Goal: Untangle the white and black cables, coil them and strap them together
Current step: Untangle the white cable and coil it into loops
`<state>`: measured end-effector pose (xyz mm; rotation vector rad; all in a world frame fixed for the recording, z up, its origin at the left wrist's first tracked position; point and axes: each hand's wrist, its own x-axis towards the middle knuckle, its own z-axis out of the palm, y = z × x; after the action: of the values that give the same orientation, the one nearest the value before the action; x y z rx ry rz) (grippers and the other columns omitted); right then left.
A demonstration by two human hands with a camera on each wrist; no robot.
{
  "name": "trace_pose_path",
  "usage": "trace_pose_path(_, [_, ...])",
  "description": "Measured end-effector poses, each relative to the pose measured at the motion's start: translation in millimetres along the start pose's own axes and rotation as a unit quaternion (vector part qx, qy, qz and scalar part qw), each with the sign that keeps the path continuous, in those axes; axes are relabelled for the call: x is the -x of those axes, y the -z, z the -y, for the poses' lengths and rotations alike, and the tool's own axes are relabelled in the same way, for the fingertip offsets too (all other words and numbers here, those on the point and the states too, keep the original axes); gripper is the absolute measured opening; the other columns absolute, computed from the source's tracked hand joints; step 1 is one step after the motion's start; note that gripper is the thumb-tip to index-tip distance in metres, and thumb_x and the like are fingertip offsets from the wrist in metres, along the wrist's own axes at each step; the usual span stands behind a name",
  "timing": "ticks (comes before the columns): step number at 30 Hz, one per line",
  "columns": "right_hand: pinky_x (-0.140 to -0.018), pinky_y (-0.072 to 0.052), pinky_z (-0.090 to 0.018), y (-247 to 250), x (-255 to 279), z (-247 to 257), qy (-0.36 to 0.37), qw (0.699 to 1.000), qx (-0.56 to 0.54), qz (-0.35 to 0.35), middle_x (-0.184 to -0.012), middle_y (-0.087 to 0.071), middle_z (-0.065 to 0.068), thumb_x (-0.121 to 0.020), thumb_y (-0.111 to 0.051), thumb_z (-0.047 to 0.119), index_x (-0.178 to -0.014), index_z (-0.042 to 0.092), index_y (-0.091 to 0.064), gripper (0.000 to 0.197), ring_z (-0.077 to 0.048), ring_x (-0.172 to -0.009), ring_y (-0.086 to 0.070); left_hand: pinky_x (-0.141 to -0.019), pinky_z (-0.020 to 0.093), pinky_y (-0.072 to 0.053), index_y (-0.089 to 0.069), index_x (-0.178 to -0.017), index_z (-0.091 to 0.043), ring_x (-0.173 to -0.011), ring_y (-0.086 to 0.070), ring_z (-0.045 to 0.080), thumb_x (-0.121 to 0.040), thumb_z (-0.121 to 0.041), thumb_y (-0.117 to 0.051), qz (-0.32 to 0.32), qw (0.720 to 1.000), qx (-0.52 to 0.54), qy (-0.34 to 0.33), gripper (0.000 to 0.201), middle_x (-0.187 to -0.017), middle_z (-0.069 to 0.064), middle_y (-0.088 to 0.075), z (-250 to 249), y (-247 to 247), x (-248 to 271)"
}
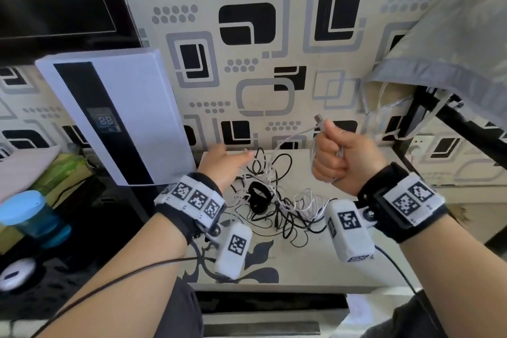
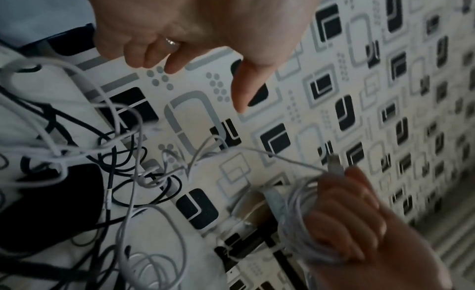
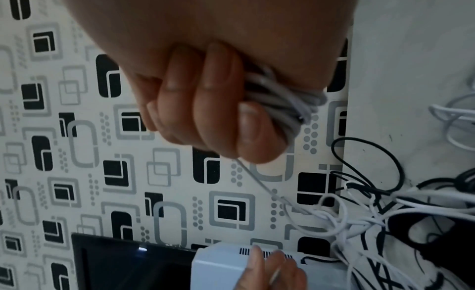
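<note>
While my right hand [image 1: 343, 158] is raised above the desk [image 1: 301, 263], its fingers are curled tight round several loops of the white cable [image 3: 280, 103], with the plug end [image 1: 318, 119] sticking up past my thumb. From that fist one white strand runs down and left to the tangle lying on the desk, where white loops and the black cable [image 1: 285, 166] cross over each other. A black strap [image 1: 259, 196] lies in the middle of the heap. My left hand [image 1: 223, 166] reaches over the far left part of the tangle with its fingers loose and apart; the wrist view shows nothing held in it. Left of the desk stands a white appliance [image 1: 115, 115] with a dark panel, near my left hand. On the far side is the patterned wall [image 1: 247, 44].
</note>
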<state>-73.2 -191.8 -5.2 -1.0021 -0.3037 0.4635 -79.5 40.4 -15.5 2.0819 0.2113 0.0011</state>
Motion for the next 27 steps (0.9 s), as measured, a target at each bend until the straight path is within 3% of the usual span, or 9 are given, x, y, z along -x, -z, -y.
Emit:
trace_pose_path(3, [-0.041, -0.010, -0.024, -4, -2, -4, -0.003, 1.000, 0.028, 0.003, -0.036, -0.025, 0.004, -0.096, -0.034, 0.040, -0.052, 0.018, -0.040, 0.050, -0.006, -0.030, -0.019, -0.110, 0.033, -0.028, -0.040, -0.145, -0.019, -0.139, -0.036, 0.018, -0.089, -0.036, -0.065, 0.034, 0.996, 0.031, -0.072, 0.064, -0.150, -0.001, -0.041, -3, -9, 3])
trace_pose_path(6, [-0.042, -0.009, -0.024, -8, -4, -6, -0.013, 0.999, 0.020, 0.031, -0.036, -0.026, 0.005, -0.096, -0.032, 0.041, -0.053, 0.018, -0.041, 0.050, -0.007, -0.032, -0.016, -0.114, 0.037, -0.031, -0.058, -0.128, -0.029, -0.132, -0.044, 0.007, -0.082, -0.031, -0.069, 0.123, 0.978, 0.056, -0.158, 0.047, -0.137, -0.011, -0.055, -1, -16, 5])
trace_pose_path(9, [-0.041, -0.013, -0.024, -10, -3, -3, -0.019, 0.995, -0.054, 0.084, -0.037, -0.021, 0.005, -0.094, -0.035, 0.043, -0.053, 0.020, -0.039, 0.048, -0.012, -0.034, -0.011, -0.111, 0.038, -0.037, -0.068, -0.106, -0.027, -0.124, -0.051, 0.005, -0.083, -0.020, -0.070, 0.159, 0.967, 0.017, -0.196, 0.024, -0.129, -0.010, -0.061, 2, -25, 6])
trace_pose_path(11, [-0.043, -0.015, -0.026, -9, -2, 1, -0.013, 0.987, -0.108, 0.117, -0.040, -0.019, 0.004, -0.093, -0.039, 0.044, -0.055, 0.021, -0.034, 0.045, -0.014, -0.035, -0.013, -0.102, 0.042, -0.045, -0.063, -0.097, -0.025, -0.113, -0.058, 0.007, -0.082, -0.015, -0.071, 0.154, 0.966, -0.012, -0.205, 0.020, -0.116, -0.006, -0.065, 2, -28, 5])
trace_pose_path(15, [-0.049, -0.019, -0.027, 0, 3, 10, 0.000, 0.963, -0.213, 0.165, -0.042, -0.025, 0.002, -0.097, -0.041, 0.041, -0.059, 0.020, -0.036, 0.043, -0.016, -0.038, -0.019, -0.071, 0.029, -0.049, -0.051, -0.098, -0.022, -0.073, -0.058, 0.005, -0.087, -0.010, -0.065, 0.120, 0.964, -0.033, -0.234, 0.021, -0.084, -0.006, -0.059, -4, -22, 3])
trace_pose_path(18, [-0.051, -0.021, -0.027, 12, 7, 17, 0.030, 0.952, -0.267, 0.145, -0.043, -0.028, 0.002, -0.099, -0.039, 0.043, -0.061, 0.020, -0.036, 0.044, -0.017, -0.040, -0.022, -0.067, 0.029, -0.053, -0.059, -0.106, -0.026, -0.068, -0.060, 0.005, -0.094, -0.011, -0.057, 0.077, 0.964, -0.012, -0.253, 0.020, -0.084, -0.013, -0.062, -8, -11, 3])
trace_pose_path(21, [-0.053, -0.025, -0.028, 20, 8, 18, 0.054, 0.938, -0.314, 0.133, -0.043, -0.028, 0.000, -0.099, -0.039, 0.042, -0.060, 0.012, -0.045, 0.049, -0.018, -0.041, -0.023, -0.058, 0.024, -0.047, -0.072, -0.104, -0.024, -0.058, -0.053, 0.002, -0.093, -0.011, -0.059, 0.036, 0.965, 0.030, -0.258, 0.021, -0.068, -0.012, -0.062, -12, -4, 5])
trace_pose_path(24, [-0.053, -0.027, -0.029, 22, 8, 17, 0.069, 0.930, -0.344, 0.106, -0.041, -0.030, -0.002, -0.097, -0.042, 0.040, -0.058, 0.009, -0.048, 0.050, -0.017, -0.040, -0.023, -0.053, 0.025, -0.045, -0.075, -0.092, -0.021, -0.051, -0.052, 0.012, -0.092, -0.016, -0.063, 0.089, 0.971, 0.015, -0.219, 0.013, -0.057, -0.002, -0.061, -13, -5, 10])
trace_pose_path(27, [-0.049, -0.030, -0.028, 22, 8, 16, 0.085, 0.932, -0.349, 0.055, -0.036, -0.036, -0.004, -0.095, -0.045, 0.041, -0.054, 0.013, -0.045, 0.050, -0.016, -0.037, -0.021, -0.042, 0.022, -0.043, -0.072, -0.087, -0.011, -0.044, -0.056, 0.020, -0.097, -0.018, -0.055, 0.114, 0.977, 0.011, -0.178, 0.021, -0.058, 0.002, -0.065, -13, -8, 14])
